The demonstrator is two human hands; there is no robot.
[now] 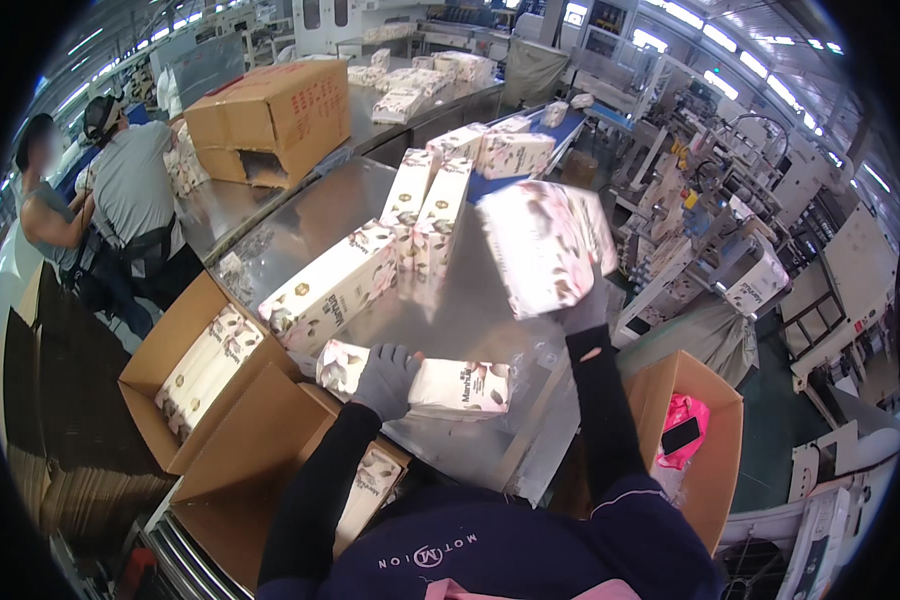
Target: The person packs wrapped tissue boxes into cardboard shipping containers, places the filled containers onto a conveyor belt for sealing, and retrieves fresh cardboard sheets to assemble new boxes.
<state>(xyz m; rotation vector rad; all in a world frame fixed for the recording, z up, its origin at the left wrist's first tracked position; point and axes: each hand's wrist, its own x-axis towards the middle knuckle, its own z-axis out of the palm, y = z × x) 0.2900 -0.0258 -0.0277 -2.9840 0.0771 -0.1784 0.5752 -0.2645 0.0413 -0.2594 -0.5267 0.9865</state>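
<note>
My left hand point(388, 382), in a grey glove, is closed over the top of a white, flower-printed tissue pack point(465, 386) lying at the near edge of the metal table point(395, 340). Raised above the table's right side, my right hand point(587, 305) grips another flowered tissue pack point(535, 250), slightly blurred; its fingers are partly hidden behind the pack. A long tissue pack point(330, 285) rests beyond my left hand. Farther back, two packs point(438, 225) lie side by side, with several more near the conveyor.
Open cartons stand at the left, one holding packs point(210, 375), and another carton point(705, 440) at the right contains a phone point(681, 435) on pink material. A large carton point(270, 115) sits on the far counter beside two people point(135, 170). A blue conveyor point(567, 130) and machinery lie beyond.
</note>
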